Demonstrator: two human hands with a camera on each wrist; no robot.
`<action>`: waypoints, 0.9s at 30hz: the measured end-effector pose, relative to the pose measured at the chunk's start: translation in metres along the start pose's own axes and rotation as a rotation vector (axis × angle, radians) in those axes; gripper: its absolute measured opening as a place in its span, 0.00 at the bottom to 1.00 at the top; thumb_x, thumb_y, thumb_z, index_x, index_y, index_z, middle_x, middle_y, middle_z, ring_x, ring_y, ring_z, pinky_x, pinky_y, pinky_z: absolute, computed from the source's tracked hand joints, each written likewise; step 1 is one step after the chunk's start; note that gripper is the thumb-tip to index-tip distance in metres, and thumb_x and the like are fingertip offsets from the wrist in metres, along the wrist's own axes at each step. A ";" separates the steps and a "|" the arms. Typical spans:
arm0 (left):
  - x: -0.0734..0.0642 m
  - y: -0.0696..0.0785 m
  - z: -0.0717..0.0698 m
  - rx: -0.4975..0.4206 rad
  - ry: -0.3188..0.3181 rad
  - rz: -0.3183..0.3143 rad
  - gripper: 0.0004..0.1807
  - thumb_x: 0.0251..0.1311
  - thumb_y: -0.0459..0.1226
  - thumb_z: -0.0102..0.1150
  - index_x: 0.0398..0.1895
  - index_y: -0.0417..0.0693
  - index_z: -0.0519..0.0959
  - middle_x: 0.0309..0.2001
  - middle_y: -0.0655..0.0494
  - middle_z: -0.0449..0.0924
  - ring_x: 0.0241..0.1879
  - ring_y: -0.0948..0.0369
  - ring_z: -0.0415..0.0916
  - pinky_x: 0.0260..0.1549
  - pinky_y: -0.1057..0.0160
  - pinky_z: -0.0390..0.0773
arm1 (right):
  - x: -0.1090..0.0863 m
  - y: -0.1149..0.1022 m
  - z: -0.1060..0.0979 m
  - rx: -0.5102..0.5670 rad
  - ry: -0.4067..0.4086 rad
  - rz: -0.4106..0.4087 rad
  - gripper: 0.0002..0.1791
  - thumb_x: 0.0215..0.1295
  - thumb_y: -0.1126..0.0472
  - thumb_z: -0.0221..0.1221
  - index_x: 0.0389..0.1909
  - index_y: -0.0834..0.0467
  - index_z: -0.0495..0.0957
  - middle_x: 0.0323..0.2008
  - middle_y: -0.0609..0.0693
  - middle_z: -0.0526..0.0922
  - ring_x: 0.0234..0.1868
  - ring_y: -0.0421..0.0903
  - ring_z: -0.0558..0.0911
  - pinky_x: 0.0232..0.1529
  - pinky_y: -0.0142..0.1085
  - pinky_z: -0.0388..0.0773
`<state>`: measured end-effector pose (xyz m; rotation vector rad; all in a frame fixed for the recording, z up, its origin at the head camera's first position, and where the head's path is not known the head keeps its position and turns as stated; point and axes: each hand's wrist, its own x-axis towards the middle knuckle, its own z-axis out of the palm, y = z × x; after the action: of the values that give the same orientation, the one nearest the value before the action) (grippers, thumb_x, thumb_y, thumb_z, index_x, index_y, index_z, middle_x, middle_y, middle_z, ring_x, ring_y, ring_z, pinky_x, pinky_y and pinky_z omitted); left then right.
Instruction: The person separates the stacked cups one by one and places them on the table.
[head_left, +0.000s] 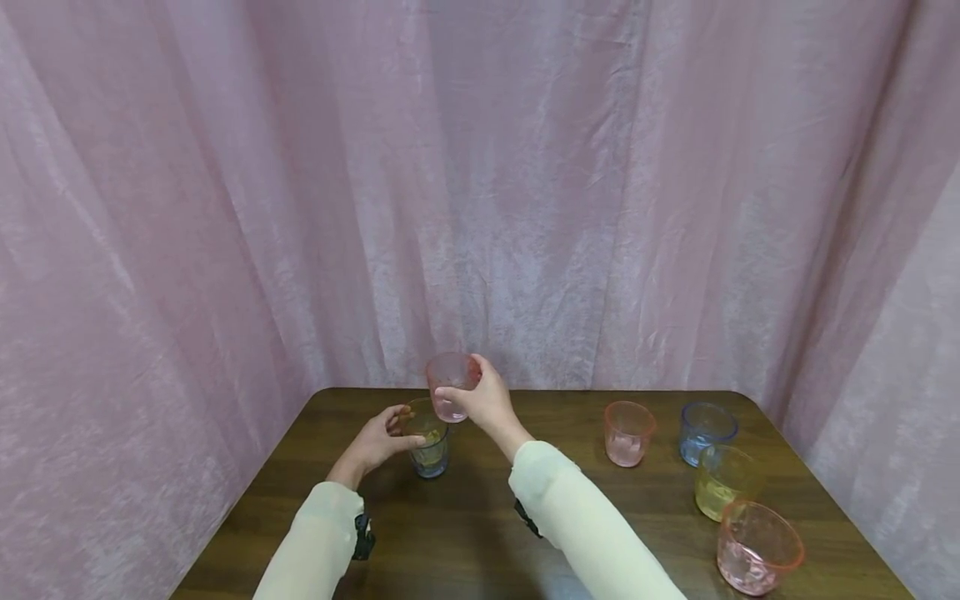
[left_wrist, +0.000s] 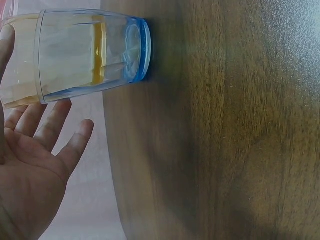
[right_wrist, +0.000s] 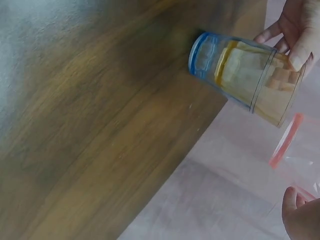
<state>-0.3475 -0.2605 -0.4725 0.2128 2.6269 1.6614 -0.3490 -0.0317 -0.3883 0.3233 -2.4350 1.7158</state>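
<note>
A clear blue cup [head_left: 430,468] stands upright on the table, with a yellow cup [right_wrist: 240,67] nested inside it and rising above its rim. My left hand [head_left: 381,440] grips the upper part of the yellow cup, thumb on the near side and fingers on the far side. A pink cup [head_left: 447,379] is held by my right hand [head_left: 489,402], raised and slightly tilted just above and to the right of the stack. In the right wrist view the base of this pink cup [right_wrist: 287,142] shows close to the yellow cup's rim.
On the right side of the brown wooden table [head_left: 555,475] stand another pink cup [head_left: 628,435], a blue cup [head_left: 707,432], a yellow cup [head_left: 722,485] and a nearer pink cup [head_left: 757,550]. A pink curtain [head_left: 525,208] hangs behind the table and along its sides.
</note>
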 end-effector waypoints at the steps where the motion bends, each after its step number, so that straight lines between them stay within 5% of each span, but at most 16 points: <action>1: 0.000 0.000 0.000 0.001 0.001 -0.002 0.45 0.55 0.44 0.74 0.72 0.38 0.62 0.68 0.43 0.69 0.68 0.41 0.62 0.64 0.41 0.66 | 0.000 0.000 -0.002 -0.001 0.003 0.000 0.51 0.50 0.48 0.76 0.72 0.60 0.62 0.65 0.59 0.72 0.65 0.55 0.71 0.63 0.49 0.71; 27: -0.002 -0.002 -0.001 0.034 0.011 -0.018 0.46 0.52 0.48 0.76 0.71 0.42 0.64 0.69 0.45 0.68 0.69 0.39 0.60 0.65 0.40 0.63 | -0.019 0.015 -0.059 0.002 0.081 0.066 0.54 0.51 0.46 0.75 0.75 0.59 0.57 0.69 0.60 0.67 0.68 0.60 0.67 0.64 0.52 0.69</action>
<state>-0.3459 -0.2623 -0.4746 0.1811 2.6579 1.6184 -0.3350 0.0302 -0.3868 0.1711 -2.4122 1.7215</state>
